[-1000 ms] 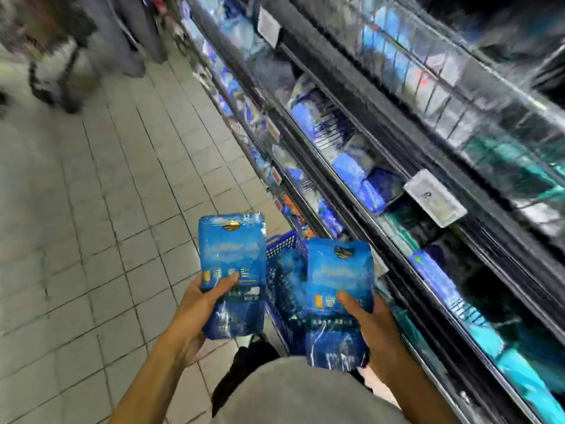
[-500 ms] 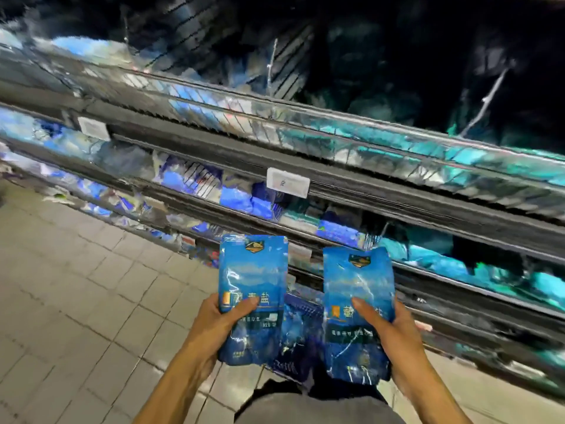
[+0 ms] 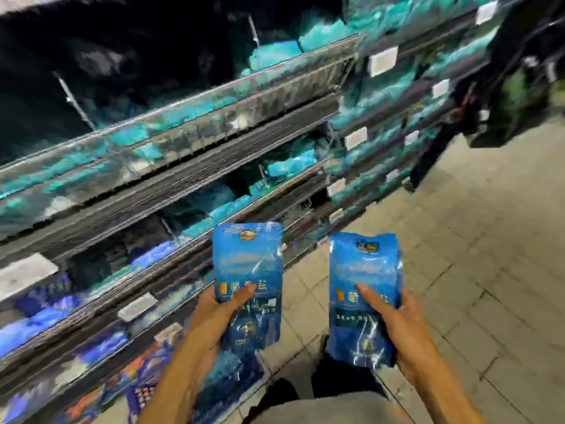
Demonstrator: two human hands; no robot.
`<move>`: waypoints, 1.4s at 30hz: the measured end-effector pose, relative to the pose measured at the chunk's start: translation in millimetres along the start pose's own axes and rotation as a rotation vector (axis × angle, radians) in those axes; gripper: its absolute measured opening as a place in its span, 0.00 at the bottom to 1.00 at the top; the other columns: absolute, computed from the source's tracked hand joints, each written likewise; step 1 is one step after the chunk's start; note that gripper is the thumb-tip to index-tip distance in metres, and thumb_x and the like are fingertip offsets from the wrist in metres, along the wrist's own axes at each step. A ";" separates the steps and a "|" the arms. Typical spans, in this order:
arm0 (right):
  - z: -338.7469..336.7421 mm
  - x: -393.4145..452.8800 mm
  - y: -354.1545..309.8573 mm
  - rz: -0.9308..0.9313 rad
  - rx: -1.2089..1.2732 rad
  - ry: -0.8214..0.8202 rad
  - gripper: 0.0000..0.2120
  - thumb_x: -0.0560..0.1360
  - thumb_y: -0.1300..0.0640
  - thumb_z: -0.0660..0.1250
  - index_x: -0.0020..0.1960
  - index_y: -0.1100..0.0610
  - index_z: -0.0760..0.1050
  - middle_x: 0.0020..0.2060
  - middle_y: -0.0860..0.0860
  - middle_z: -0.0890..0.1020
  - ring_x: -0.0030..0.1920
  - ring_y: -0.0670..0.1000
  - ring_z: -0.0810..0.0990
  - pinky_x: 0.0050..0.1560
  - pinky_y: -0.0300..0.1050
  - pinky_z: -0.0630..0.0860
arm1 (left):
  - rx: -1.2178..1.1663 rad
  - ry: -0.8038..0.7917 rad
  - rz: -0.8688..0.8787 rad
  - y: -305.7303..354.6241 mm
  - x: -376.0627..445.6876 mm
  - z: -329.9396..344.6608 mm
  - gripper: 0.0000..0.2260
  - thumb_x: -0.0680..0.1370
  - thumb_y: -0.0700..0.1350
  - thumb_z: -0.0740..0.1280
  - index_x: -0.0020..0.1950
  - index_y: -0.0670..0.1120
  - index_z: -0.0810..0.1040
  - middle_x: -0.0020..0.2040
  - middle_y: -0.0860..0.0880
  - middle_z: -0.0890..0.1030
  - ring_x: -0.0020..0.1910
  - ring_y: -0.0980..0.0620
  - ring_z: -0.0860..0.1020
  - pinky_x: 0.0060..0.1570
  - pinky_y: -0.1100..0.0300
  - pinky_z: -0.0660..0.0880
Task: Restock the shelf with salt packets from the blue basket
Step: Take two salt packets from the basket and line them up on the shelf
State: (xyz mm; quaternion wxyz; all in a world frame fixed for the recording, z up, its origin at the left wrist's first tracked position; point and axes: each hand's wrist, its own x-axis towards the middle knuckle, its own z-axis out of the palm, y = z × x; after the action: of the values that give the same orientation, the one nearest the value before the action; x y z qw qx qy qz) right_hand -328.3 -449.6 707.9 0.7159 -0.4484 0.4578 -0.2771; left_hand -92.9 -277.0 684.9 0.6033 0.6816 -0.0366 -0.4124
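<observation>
Blurred shelves [image 3: 189, 191] of teal packs fill the left. Each grip, left hand [image 3: 214, 313] and right hand [image 3: 397, 325], clamps 1 blue salt packet [image 3: 247, 270]; lettering unreadable.

I make out large white Chinese characters across the middle of the glossy blue plastic salt packet on my left [image 3: 247, 283]; the last one reads 盐, the others are too smeared. The matching blue packet on my right [image 3: 363, 298] carries the same line, half covered by my thumb. The white rectangular shelf-edge price tags [image 3: 383, 60] are too blurred to read.
</observation>
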 end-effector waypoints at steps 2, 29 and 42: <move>-33.0 -4.0 -5.4 -0.012 0.031 0.094 0.24 0.60 0.47 0.80 0.55 0.52 0.82 0.48 0.56 0.88 0.46 0.59 0.88 0.38 0.50 0.84 | 0.057 -0.083 -0.011 5.5 11.5 36.0 0.29 0.56 0.56 0.85 0.54 0.49 0.86 0.53 0.46 0.87 0.54 0.41 0.84 0.61 0.36 0.76; -385.3 143.8 -165.9 -0.193 0.129 0.406 0.30 0.63 0.41 0.77 0.60 0.53 0.77 0.49 0.52 0.88 0.46 0.56 0.88 0.38 0.49 0.84 | 0.191 -0.463 0.125 65.5 81.7 522.1 0.21 0.62 0.53 0.81 0.52 0.50 0.86 0.52 0.43 0.87 0.51 0.40 0.86 0.54 0.40 0.81; -356.4 341.5 -340.4 -0.419 0.056 0.197 0.13 0.69 0.46 0.76 0.52 0.44 0.82 0.51 0.51 0.88 0.49 0.53 0.88 0.41 0.44 0.83 | 0.060 -0.505 0.361 234.2 208.6 635.5 0.17 0.67 0.51 0.79 0.54 0.50 0.87 0.54 0.46 0.87 0.50 0.44 0.87 0.41 0.55 0.83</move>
State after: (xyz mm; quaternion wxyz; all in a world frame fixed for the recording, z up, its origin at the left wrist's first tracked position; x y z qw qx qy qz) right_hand -499.9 -1015.0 810.1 0.6068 -0.4843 0.4147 -0.4747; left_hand -236.3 -957.8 819.8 0.6181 0.5577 -0.3179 -0.4537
